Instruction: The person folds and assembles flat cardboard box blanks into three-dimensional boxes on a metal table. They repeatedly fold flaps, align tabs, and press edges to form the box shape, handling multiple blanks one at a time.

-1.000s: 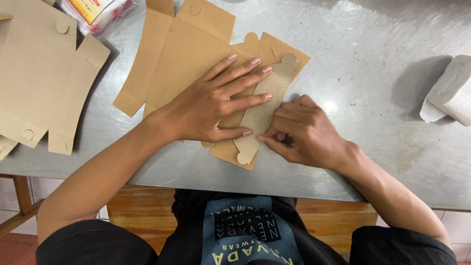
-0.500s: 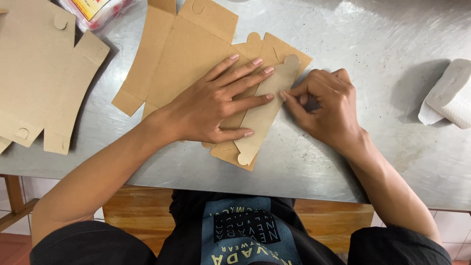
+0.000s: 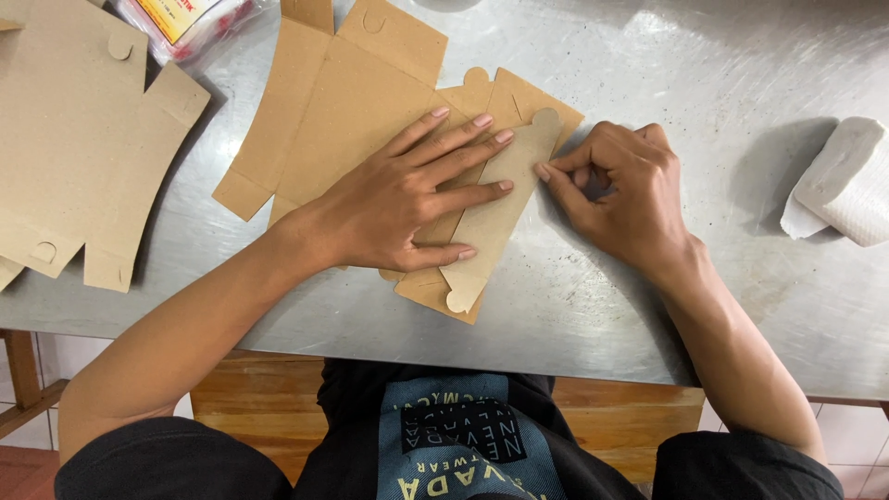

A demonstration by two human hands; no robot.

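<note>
The left hand (image 3: 394,208) lies flat with spread fingers on the brown cardboard blank (image 3: 370,102), pressing it on the metal table (image 3: 704,74) as it did a second ago. The right hand (image 3: 625,190) has moved up along the folded flap (image 3: 495,213): earlier it pinched near the lower end, now its loosely curled fingertips press the crease near the rounded top tab, gripping nothing. The fold seems nearly pressed along its whole length. Another flat blank (image 3: 83,157) lies at the left, a white roll (image 3: 838,185) at the right.
</note>
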